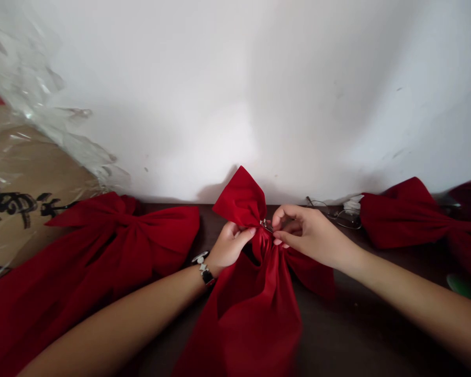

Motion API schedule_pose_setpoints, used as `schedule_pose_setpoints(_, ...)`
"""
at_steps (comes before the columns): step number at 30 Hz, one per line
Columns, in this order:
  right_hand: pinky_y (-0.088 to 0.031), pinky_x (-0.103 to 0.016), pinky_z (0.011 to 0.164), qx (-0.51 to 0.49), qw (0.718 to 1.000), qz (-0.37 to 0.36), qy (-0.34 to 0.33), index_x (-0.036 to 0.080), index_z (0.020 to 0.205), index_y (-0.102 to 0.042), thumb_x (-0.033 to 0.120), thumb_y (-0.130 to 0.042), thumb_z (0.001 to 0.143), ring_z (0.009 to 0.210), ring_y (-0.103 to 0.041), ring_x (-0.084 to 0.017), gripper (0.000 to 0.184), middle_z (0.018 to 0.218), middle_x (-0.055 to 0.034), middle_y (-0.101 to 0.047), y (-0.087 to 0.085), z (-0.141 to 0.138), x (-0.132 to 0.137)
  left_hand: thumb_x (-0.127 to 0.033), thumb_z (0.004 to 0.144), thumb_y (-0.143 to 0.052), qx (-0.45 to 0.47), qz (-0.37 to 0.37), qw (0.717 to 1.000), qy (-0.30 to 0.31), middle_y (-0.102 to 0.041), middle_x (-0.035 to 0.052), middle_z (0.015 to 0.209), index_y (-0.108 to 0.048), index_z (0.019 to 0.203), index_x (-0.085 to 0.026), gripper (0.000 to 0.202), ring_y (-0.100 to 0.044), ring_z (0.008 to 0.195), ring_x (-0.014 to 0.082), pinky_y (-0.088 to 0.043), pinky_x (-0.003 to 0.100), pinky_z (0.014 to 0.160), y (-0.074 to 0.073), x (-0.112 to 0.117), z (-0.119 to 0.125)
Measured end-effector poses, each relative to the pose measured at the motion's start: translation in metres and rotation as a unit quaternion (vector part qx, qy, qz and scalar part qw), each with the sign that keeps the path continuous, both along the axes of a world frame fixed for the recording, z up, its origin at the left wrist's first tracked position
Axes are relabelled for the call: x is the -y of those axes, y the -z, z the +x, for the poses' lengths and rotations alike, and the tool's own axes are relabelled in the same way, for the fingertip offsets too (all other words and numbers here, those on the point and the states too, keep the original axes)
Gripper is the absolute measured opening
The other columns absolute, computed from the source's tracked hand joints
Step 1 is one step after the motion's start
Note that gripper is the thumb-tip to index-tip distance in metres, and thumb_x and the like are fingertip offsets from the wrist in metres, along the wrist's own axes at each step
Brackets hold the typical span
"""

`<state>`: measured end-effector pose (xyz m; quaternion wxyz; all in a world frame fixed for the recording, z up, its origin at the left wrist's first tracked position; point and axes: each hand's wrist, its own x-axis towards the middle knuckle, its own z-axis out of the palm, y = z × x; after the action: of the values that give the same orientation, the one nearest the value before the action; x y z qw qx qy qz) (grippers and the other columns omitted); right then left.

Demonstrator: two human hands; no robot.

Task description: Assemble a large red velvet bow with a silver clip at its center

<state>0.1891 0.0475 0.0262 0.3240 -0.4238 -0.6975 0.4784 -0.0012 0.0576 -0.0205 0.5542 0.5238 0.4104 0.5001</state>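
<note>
A red fabric bow [255, 319] with long tails is in the middle of the head view, turned so one loop stands up against the wall. My left hand [233, 242] is closed on its gathered centre, thumb on the near side. A small shiny metal piece [265, 225], perhaps a pin or clip, sits at that centre. My right hand [312, 233] pinches the right end of this piece between thumb and fingers; its exact shape is too small to tell. A bracelet watch [205, 268] is on my left wrist.
Another red bow [129, 230] lies at left, beside a cardboard box [31, 173] wrapped in clear plastic. More red bows [408, 214] lie at right, near eyeglasses [347, 219] and a white bundle [352, 204]. The dark table [345, 324] meets a white wall [188, 94].
</note>
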Motion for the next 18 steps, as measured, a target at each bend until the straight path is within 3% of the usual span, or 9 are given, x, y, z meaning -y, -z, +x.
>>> schedule_pose_setpoints(5,-0.048,-0.024,0.063,0.080,0.987,0.136,0.017,0.019,0.078,-0.055,0.007,-0.055,0.077,0.067,-0.062,-0.012,0.012,0.074,0.0018,-0.064,-0.0058,-0.0010,0.0049,-0.029,0.064,-0.072,0.011,-0.004,1.000,0.008,-0.069,0.0030,0.075,-0.062,0.074,-0.014,0.021,-0.063,0.078,0.0182,-0.047,0.028,0.076,-0.0040,-0.0005,0.0005)
schedule_pose_setpoints(11,-0.044,-0.025,0.069,0.173,0.943,0.282,0.026,0.019,0.081,-0.057,0.009,-0.055,0.082,0.076,-0.058,-0.014,0.011,0.081,-0.0004,-0.063,-0.0048,-0.0009,0.0081,-0.028,0.062,-0.074,0.034,-0.013,0.999,0.009,-0.070,0.0025,0.074,-0.063,0.071,-0.014,0.021,-0.065,0.078,0.0194,-0.048,0.029,0.077,-0.0049,-0.0010,0.0004)
schedule_pose_setpoints(15,-0.044,-0.028,0.071,0.232,0.914,0.332,0.019,0.018,0.079,-0.057,0.015,-0.056,0.085,0.079,-0.055,-0.017,0.007,0.081,-0.0043,-0.061,-0.0037,-0.0001,0.0073,-0.030,0.064,-0.074,0.059,-0.002,0.998,0.029,-0.072,0.0036,0.079,-0.066,0.077,-0.014,0.022,-0.067,0.081,0.0210,-0.048,0.031,0.082,-0.0052,-0.0015,-0.0010)
schedule_pose_setpoints(18,-0.043,-0.028,0.067,0.265,0.908,0.325,0.010,0.017,0.078,-0.057,0.018,-0.052,0.087,0.074,-0.054,-0.017,0.011,0.078,-0.0042,-0.059,-0.0043,-0.0001,0.0083,-0.033,0.066,-0.074,0.069,-0.003,0.996,0.059,-0.073,0.0055,0.082,-0.067,0.080,-0.014,0.025,-0.067,0.085,0.0233,-0.048,0.033,0.084,-0.0059,-0.0012,-0.0014)
